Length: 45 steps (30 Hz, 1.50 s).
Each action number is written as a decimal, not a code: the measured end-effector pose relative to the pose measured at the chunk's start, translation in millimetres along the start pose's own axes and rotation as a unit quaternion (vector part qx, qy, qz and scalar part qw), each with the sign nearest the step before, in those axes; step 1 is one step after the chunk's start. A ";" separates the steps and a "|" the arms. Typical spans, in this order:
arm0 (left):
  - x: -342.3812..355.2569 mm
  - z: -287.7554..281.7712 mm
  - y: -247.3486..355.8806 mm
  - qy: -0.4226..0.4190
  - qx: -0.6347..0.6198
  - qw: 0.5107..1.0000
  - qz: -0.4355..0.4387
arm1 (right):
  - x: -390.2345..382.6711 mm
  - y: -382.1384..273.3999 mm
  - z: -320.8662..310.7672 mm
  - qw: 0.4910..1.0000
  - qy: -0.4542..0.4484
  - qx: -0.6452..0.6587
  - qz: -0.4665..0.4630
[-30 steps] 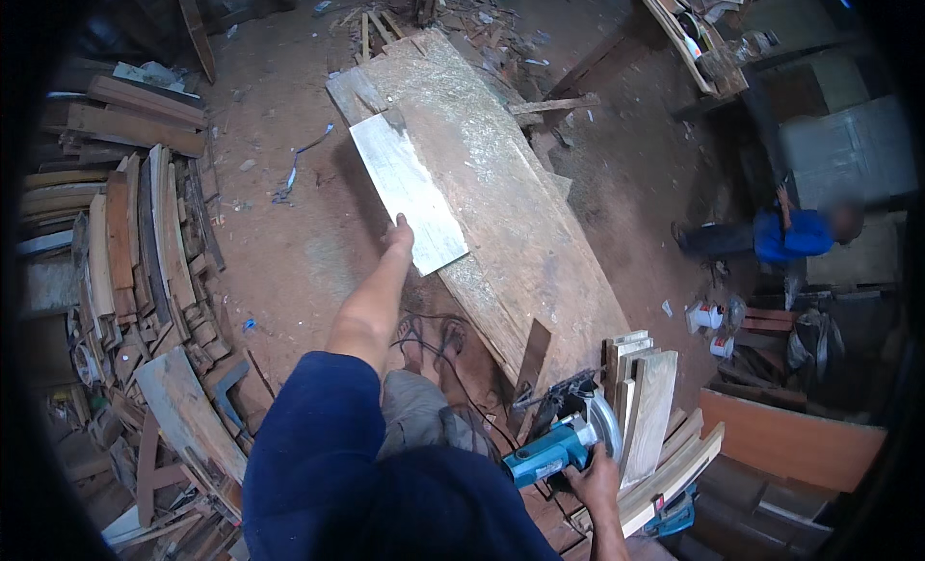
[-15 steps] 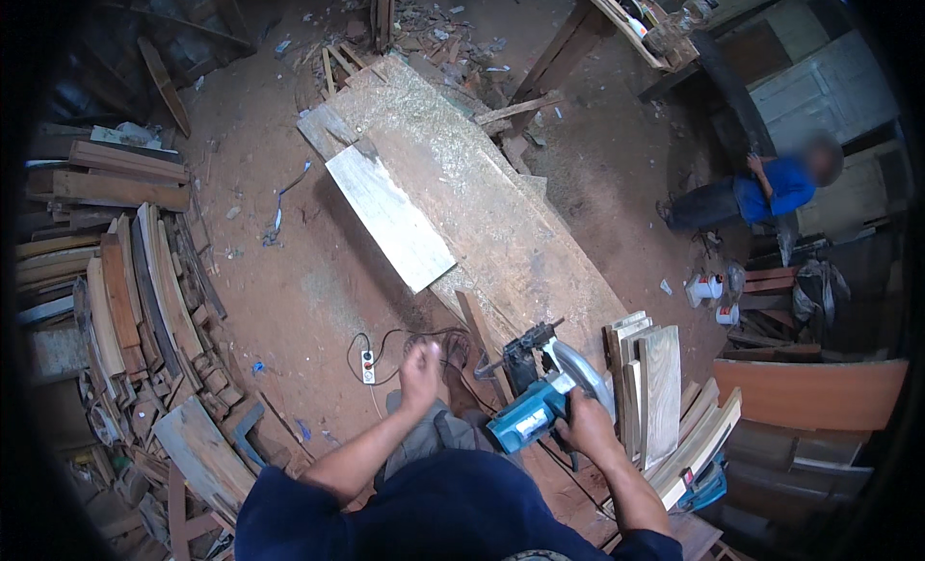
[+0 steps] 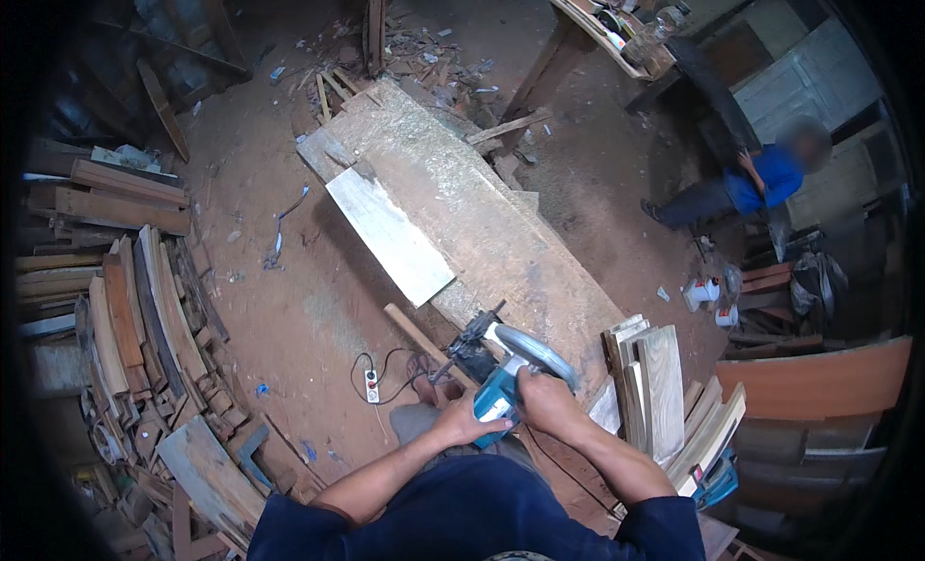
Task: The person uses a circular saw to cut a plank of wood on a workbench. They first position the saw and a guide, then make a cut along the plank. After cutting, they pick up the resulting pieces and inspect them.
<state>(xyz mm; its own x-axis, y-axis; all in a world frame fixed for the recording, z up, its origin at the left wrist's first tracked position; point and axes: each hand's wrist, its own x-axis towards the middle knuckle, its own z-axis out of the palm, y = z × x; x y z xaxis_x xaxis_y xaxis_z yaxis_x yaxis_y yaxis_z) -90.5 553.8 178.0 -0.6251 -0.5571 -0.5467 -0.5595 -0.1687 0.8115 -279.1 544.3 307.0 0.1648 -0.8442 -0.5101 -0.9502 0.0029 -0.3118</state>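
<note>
A teal circular saw (image 3: 493,399) with a grey blade guard is held in front of me, over the near end of the workbench (image 3: 453,175). My right hand (image 3: 547,404) is closed round its handle. Against the left side of the motor housing, my left hand (image 3: 464,422) grips the body, its fingers partly hidden. A narrow wooden stick (image 3: 416,335) slants beside the saw, its lower end hidden behind it. Farther off, a pale plank (image 3: 390,235) lies along the bench's left edge.
White power strip (image 3: 372,386) and black cable lie on the floor near my feet. Upright boards (image 3: 661,392) stand close on my right. Stacked timber (image 3: 120,310) fills the left side. A person in blue (image 3: 771,178) stands at the far right.
My left hand has come across from the left onto the saw's motor body. The saw has shifted left and tilted, still in my right hand. The other person's arm has moved.
</note>
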 end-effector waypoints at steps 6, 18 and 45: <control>2.2 0.8 2.1 0.010 -0.218 0.975 0.043 | 12.1 -16.4 -0.4 0.998 0.024 -0.048 -0.038; -27.3 -73.6 12.5 -0.091 -0.290 0.950 0.066 | -11.6 11.1 6.9 0.920 -0.066 0.377 -0.079; 246.7 -179.1 -192.5 0.350 -0.408 0.828 -0.160 | -68.2 11.7 4.7 0.948 -0.107 0.251 0.165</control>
<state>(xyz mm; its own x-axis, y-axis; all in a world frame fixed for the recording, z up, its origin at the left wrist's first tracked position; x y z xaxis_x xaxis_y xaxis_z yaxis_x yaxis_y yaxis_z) -39.5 303.3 -76.1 0.1136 -0.6643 -0.7388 0.0966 -0.7327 0.6737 -300.1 604.4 334.4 -0.0180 -0.6255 -0.7800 -0.7222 0.5476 -0.4225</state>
